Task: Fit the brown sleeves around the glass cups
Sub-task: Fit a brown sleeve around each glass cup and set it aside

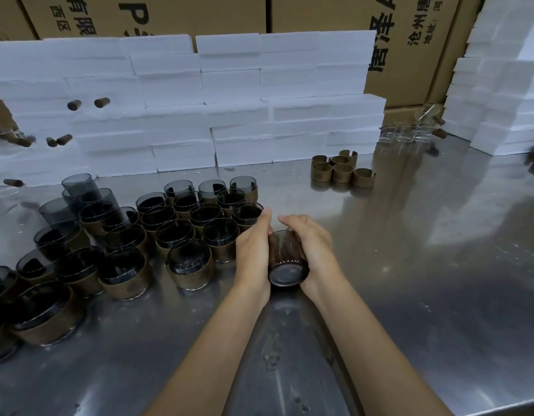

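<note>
Both hands hold one dark glass cup (287, 273) tilted with its base towards me, a brown sleeve (285, 250) around its body. My left hand (253, 250) grips the cup's left side and my right hand (312, 250) curls over its right side and top. Several loose brown sleeves (342, 171) stand in a cluster farther back on the right. To the left stand several sleeved dark cups (190, 267) in rows.
The steel table (409, 280) carries a wall of white foam blocks (229, 115) at the back, with cardboard boxes (409, 40) behind. Clear glass cups (406, 133) stand at the back right beside another foam stack (499, 100). Bare dark cups (79, 193) stand at the left rear.
</note>
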A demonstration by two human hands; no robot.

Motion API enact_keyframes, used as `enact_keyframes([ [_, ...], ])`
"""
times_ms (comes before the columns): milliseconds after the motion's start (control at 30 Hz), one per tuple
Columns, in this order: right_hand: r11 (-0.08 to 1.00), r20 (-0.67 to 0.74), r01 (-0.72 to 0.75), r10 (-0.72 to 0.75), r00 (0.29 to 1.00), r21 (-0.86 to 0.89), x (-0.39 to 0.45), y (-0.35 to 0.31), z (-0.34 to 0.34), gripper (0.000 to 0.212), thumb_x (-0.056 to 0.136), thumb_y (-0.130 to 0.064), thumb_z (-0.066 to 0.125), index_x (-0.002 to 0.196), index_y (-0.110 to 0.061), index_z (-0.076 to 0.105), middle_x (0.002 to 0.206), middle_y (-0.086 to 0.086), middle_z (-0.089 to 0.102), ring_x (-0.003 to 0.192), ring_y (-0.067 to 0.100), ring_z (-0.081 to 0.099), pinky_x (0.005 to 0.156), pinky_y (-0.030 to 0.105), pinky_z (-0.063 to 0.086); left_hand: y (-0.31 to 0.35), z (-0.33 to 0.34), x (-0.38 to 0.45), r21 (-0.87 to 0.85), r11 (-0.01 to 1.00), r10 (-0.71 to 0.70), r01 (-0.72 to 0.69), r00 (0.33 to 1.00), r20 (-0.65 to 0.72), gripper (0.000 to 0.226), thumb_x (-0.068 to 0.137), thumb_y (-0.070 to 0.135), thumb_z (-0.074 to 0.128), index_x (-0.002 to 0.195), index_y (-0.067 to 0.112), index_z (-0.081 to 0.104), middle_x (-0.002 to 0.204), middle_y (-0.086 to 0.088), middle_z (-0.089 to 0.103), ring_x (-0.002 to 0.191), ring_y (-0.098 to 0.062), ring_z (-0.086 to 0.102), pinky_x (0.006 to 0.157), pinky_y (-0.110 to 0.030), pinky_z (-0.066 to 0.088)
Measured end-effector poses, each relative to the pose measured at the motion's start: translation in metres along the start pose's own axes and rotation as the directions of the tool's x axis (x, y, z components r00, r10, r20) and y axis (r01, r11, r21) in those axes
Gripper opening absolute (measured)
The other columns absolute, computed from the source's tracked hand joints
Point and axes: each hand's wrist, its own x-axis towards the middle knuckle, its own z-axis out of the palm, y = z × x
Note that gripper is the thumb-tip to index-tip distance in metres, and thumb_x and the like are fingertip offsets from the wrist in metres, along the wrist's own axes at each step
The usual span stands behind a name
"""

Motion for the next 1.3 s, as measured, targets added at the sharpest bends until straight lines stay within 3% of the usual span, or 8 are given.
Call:
enact_keyframes([
  [433,0.997,-0.067,0.082,-0.083,0.994,-0.017,-0.004,-0.004,-0.001,0.038,0.086,-0.006,0.07,0.061,-0.018,0.044,0.055,0.001,0.037,0.049,0.014,0.037,0.051,0.028,0.035,0.002,-0.001,0.002,0.12,0.99,0.06,-0.067,0.996,0.064,0.048,0.099,0.043,0.064,0.059,0.021,0.047,0.052,0.008,0.045,0.05,-0.006,0.045,0.049,-0.017,0.038],
  [567,0.969,-0.247,0.243,-0.248,0.937,-0.054,0.003,-0.017,-0.011,0.043,0.091,-0.019,0.07,0.054,-0.02,0.049,0.046,-0.007,0.043,0.039,0.006,0.04,0.041,0.015,0.036,-0.001,-0.001,-0.007,0.252,0.962,0.005,-0.1,0.937,0.349,0.045,0.076,0.061,0.079,0.096,0.022,0.068,0.094,0.001,0.075,0.084,-0.007,0.071,0.076,-0.021,0.055],
  [667,0.948,-0.287,0.301,-0.319,0.903,-0.106,0.006,-0.023,-0.02,0.042,0.093,-0.028,0.068,0.055,-0.016,0.055,0.049,-0.008,0.05,0.044,0.004,0.047,0.045,0.014,0.041,-0.008,0.0,-0.011,0.36,0.923,-0.015,-0.136,0.922,0.386,0.061,0.071,0.048,0.089,0.12,0.027,0.06,0.115,-0.002,0.072,0.089,-0.004,0.072,0.065,-0.018,0.053],
  [767,0.957,-0.197,0.288,-0.291,0.936,-0.047,0.004,-0.025,-0.022,0.031,0.098,-0.027,0.057,0.071,-0.014,0.068,0.073,0.0,0.072,0.073,0.011,0.067,0.072,0.024,0.052,-0.006,0.003,-0.007,0.135,0.991,-0.028,-0.013,0.955,0.296,0.039,0.086,0.021,0.081,0.118,0.012,0.061,0.106,-0.009,0.073,0.084,-0.017,0.071,0.061,-0.024,0.053],
  [900,0.971,0.005,0.201,-0.202,0.979,-0.13,-0.001,-0.025,-0.017,0.033,0.091,-0.032,0.058,0.12,-0.018,0.068,0.125,0.005,0.071,0.123,0.021,0.061,0.105,0.042,0.044,0.008,-0.004,-0.002,-0.293,0.928,-0.122,0.23,0.931,0.344,0.031,0.102,0.029,0.05,0.116,0.004,0.06,0.107,-0.02,0.064,0.088,-0.027,0.059,0.064,-0.03,0.046],
  [1033,0.915,0.171,0.222,-0.173,0.97,-0.338,-0.01,-0.012,-0.008,0.041,0.082,-0.035,0.081,0.119,-0.022,0.07,0.112,-0.004,0.076,0.105,0.008,0.069,0.084,0.019,0.05,0.01,-0.012,0.001,-0.397,0.878,-0.12,0.267,0.926,0.357,0.045,0.104,0.032,0.041,0.125,-0.003,0.061,0.116,-0.021,0.066,0.108,-0.032,0.062,0.092,-0.036,0.05],
  [1100,0.839,0.156,0.323,-0.282,0.947,-0.438,-0.011,-0.006,-0.005,0.028,0.085,-0.033,0.083,0.11,-0.025,0.074,0.107,-0.003,0.075,0.104,0.01,0.07,0.087,0.023,0.053,0.009,-0.012,0.0,-0.383,0.886,-0.126,0.26,0.932,0.339,0.048,0.104,0.029,0.04,0.132,-0.006,0.058,0.12,-0.022,0.063,0.114,-0.033,0.057,0.101,-0.037,0.048],
  [1300,0.579,0.073,0.395,-0.498,0.864,-0.713,-0.001,0.001,-0.015,0.062,0.073,-0.042,0.088,0.128,-0.028,0.063,0.115,-0.016,0.058,0.118,0.012,0.053,0.102,0.031,0.046,0.013,-0.008,0.001,-0.255,0.958,-0.069,0.13,0.969,0.236,0.041,0.105,0.022,0.042,0.138,0.005,0.06,0.134,-0.012,0.066,0.128,-0.025,0.061,0.114,-0.038,0.045],
])
